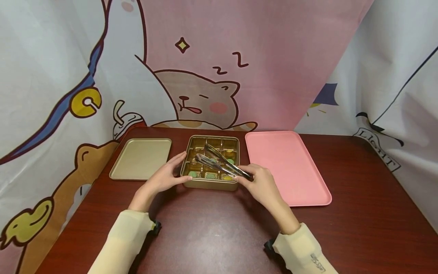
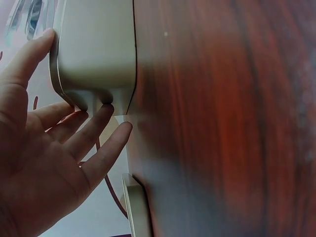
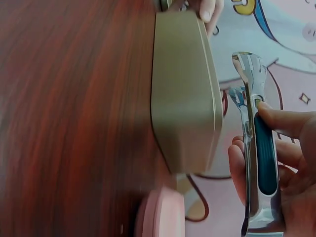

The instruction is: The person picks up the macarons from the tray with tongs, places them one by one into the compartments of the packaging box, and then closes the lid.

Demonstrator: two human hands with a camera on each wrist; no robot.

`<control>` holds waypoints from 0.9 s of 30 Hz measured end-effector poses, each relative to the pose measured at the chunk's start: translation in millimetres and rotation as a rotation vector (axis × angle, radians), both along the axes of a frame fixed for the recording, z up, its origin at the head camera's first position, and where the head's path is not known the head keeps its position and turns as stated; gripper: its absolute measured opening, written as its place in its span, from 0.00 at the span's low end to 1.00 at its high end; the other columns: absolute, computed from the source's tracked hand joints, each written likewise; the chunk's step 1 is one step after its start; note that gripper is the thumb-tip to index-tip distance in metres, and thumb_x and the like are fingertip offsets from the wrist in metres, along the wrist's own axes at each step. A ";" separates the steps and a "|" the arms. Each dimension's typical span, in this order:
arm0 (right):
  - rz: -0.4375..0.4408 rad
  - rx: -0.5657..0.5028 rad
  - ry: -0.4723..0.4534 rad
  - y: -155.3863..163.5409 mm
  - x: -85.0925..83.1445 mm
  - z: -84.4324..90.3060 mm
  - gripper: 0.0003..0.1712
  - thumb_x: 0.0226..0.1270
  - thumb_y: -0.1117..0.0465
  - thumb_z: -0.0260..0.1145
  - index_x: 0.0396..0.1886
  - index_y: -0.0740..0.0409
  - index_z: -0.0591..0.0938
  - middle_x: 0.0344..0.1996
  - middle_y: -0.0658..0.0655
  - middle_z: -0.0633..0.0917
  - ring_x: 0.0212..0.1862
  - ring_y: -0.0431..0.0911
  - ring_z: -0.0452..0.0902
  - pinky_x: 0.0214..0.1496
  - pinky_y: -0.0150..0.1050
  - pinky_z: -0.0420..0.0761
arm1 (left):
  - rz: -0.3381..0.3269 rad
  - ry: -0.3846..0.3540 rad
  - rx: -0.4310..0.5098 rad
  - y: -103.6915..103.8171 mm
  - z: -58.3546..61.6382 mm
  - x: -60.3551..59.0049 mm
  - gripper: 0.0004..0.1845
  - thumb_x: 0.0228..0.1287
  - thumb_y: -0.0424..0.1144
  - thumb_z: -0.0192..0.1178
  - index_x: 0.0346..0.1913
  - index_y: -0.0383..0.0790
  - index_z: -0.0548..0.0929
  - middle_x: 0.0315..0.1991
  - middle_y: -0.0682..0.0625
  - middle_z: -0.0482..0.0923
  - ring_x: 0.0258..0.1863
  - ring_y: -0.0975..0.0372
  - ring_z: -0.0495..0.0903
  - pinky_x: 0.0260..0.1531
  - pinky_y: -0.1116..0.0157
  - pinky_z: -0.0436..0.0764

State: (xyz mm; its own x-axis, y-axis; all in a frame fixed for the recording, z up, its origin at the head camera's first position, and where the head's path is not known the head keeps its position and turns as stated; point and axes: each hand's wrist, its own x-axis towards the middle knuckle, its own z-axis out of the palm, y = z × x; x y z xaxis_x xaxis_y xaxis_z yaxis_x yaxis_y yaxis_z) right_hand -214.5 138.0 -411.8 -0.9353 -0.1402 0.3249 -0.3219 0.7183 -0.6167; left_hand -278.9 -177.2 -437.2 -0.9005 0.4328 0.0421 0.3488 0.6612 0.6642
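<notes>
A gold square tin stands on the table, its inside split into several compartments by a gold divided insert. Small green pieces and yellow pieces lie in some compartments; what they are is too small to tell. My left hand rests against the tin's left side with spread, fairly straight fingers, its thumb on the front rim. Metal serving tongs with dark green grips are in my right hand, pinched between thumb and fingers. Their tips stand apart over the tin and appear to hold nothing.
On the left lies a flat gold lid or shallow tray. To the right of the tin is a pink tray, partly behind my right hand. A printed cloth hangs along the back and sides of the dark wooden table.
</notes>
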 end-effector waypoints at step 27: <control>-0.458 0.168 -0.093 217.4 42.6 -16.4 0.27 0.65 0.51 0.70 0.57 0.65 0.83 0.50 0.77 0.83 0.49 0.72 0.78 0.41 0.59 0.77 | 0.028 0.032 -0.068 6.2 6.0 8.4 0.50 0.62 0.53 0.68 0.79 0.38 0.54 0.81 0.42 0.49 0.74 0.44 0.63 0.69 0.40 0.65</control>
